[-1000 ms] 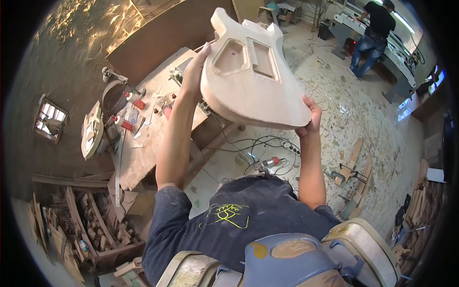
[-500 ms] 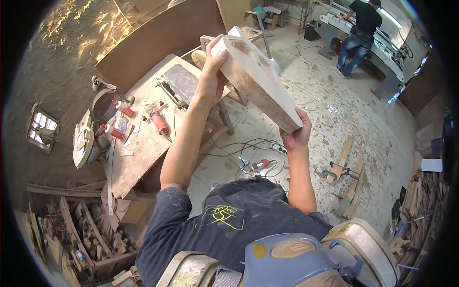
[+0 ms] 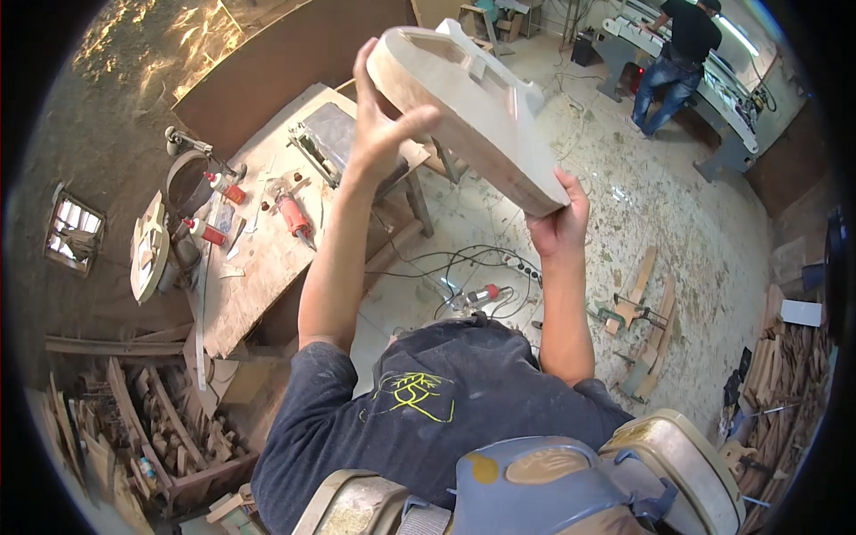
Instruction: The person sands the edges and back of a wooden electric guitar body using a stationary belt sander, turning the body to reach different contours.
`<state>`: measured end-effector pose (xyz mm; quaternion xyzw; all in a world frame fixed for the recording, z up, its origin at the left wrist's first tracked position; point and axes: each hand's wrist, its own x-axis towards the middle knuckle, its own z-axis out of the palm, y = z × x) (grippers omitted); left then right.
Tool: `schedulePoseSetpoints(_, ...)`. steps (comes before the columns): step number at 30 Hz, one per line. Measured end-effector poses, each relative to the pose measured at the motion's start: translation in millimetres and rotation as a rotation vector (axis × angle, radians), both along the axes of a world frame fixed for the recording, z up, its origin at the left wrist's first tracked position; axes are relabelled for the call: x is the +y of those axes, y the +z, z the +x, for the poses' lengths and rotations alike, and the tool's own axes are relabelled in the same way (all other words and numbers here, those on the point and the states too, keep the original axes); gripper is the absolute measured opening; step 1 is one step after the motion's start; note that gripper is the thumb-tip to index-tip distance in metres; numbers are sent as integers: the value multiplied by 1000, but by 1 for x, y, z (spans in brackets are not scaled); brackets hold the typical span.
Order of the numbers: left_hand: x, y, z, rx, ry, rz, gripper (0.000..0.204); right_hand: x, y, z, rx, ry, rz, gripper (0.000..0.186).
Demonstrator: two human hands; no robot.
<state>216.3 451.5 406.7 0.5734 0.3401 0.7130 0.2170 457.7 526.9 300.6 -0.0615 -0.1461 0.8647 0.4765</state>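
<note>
A pale wooden guitar body [image 3: 499, 129] is being held in the air to the right of the workbench [image 3: 236, 299], above the level of its top. Its wide near edge is being presented on a slant, running from the corner closest to the workbench down toward the corner farthest from it. The horned end is being directed away from the wearer, so the long axis is being strongly foreshortened. The body is being supported between two hands, the left hand [image 3: 379, 129] being positioned nearer the workbench and the right hand [image 3: 559, 223] farther from it. The far lower corner is being gripped by the right hand, its thumb being laid over the upper face and its fingers being placed below. At the opposite corner the left hand is being held spread, the thumb being set well apart from the raised fingers along the near edge; whether pressure is being applied there cannot be told. The underside is being hidden entirely, as are most of the left fingers' contact points. The recessed cavities [image 3: 495, 87] are being seen obliquely, their floors being hard to make out. On the workbench, a red power tool [image 3: 291, 217] is being shown with its far end indistinct among small loose items.
</note>
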Motion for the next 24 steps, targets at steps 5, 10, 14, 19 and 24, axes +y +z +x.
schedulePoseSetpoints(5,4,-7,-35,-202,2,8,68,3,26,-19,-146,-80,119,48)
schedulePoseSetpoints(10,-17,19,-77,-362,199,-220,64,7,60,-24,-346,-226,475,56)
schedulePoseSetpoints(14,8,27,-131,-131,300,-265,50,23,84,-45,-307,-538,920,83)
schedulePoseSetpoints(19,30,30,-180,-239,322,-56,43,23,124,-87,-412,-622,1162,85)
schedulePoseSetpoints(24,35,28,-238,-230,368,18,38,27,132,-149,-354,-633,1211,84)
